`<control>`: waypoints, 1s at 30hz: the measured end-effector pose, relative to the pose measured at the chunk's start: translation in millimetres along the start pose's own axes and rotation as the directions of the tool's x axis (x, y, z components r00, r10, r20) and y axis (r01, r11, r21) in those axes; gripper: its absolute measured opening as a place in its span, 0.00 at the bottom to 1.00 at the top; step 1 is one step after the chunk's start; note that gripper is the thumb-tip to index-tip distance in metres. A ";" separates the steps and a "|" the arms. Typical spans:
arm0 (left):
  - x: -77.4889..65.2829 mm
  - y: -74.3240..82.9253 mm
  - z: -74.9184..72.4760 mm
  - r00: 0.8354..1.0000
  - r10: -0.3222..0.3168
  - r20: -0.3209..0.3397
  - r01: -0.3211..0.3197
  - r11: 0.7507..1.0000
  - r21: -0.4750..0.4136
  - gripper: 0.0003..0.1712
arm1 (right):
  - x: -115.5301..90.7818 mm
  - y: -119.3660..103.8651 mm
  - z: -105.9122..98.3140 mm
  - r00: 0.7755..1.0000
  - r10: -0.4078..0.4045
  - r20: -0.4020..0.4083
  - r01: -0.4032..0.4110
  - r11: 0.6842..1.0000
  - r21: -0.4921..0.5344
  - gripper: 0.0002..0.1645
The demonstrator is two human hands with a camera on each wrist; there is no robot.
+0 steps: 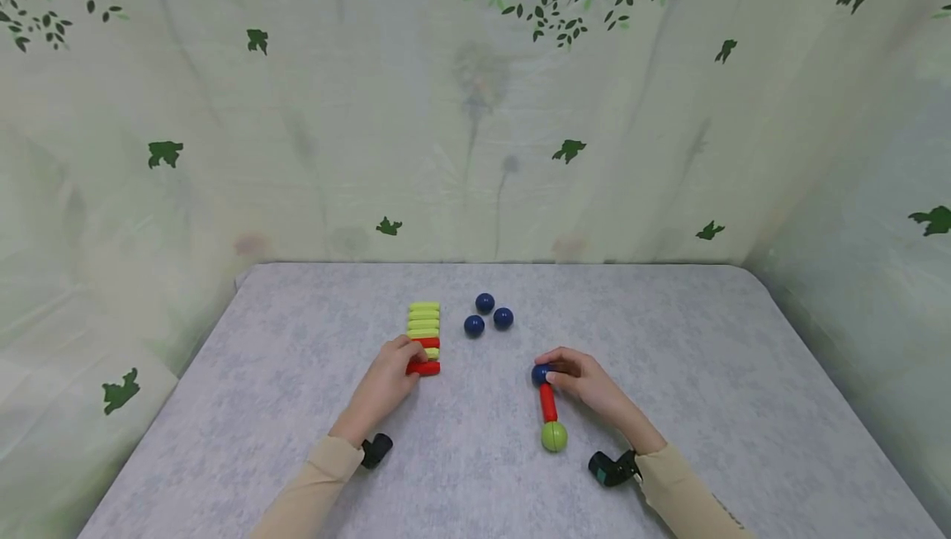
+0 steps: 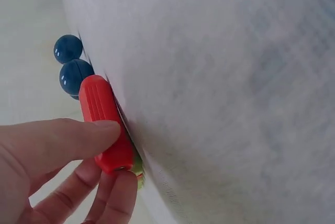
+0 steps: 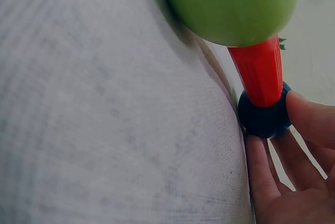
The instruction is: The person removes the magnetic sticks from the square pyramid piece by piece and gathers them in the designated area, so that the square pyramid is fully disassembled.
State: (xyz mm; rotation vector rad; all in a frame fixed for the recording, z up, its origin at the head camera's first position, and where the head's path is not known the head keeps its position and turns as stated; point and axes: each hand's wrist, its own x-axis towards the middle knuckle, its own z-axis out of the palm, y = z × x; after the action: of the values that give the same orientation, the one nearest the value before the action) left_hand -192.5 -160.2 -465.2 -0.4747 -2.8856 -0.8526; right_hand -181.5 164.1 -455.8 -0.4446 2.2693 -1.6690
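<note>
In the left wrist view my left hand [image 1: 391, 371] pinches a red ribbed rod [image 2: 105, 124] between thumb and fingers. This rod lies at the near end of a row of yellow-green rods [image 1: 423, 324] that has another red rod [image 1: 429, 342] among them. Over to the right, my right hand [image 1: 587, 380] holds a dark blue ball [image 3: 261, 115] between thumb and fingers. A red rod [image 1: 548, 403] joins that ball to a green ball [image 1: 553, 437] at the near end. The joined piece lies on the table.
Several dark blue balls are in view; three loose ones, including one ball [image 1: 474, 325], sit together right of the rod row. A grey cloth covers the table [image 1: 669, 333]. Behind it hangs a pale curtain [image 1: 416, 110] with leaf prints.
</note>
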 end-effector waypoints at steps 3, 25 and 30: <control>1.6 -1.8 0.0 1.000 -0.017 -0.005 0.017 0.999 0.030 0.14 | -0.3 -0.4 0.2 1.000 -0.004 -0.001 0.004 1.000 -0.001 0.16; -9.4 66.7 33.3 0.892 0.241 0.383 -0.161 0.960 -0.229 0.23 | 3.7 25.3 4.0 0.969 0.079 -0.235 -0.121 0.978 -0.168 0.11; -8.5 76.2 45.5 0.902 0.235 0.363 -0.206 0.972 -0.117 0.21 | -0.7 23.5 4.6 0.972 0.079 -0.220 -0.124 0.973 -0.197 0.12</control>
State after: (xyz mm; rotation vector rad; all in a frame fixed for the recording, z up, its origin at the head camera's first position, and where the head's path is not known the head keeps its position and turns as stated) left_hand -160.1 -77.1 -465.7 -1.0597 -3.0505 -0.9229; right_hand -180.8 167.0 -479.7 -0.1976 2.5881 -1.4954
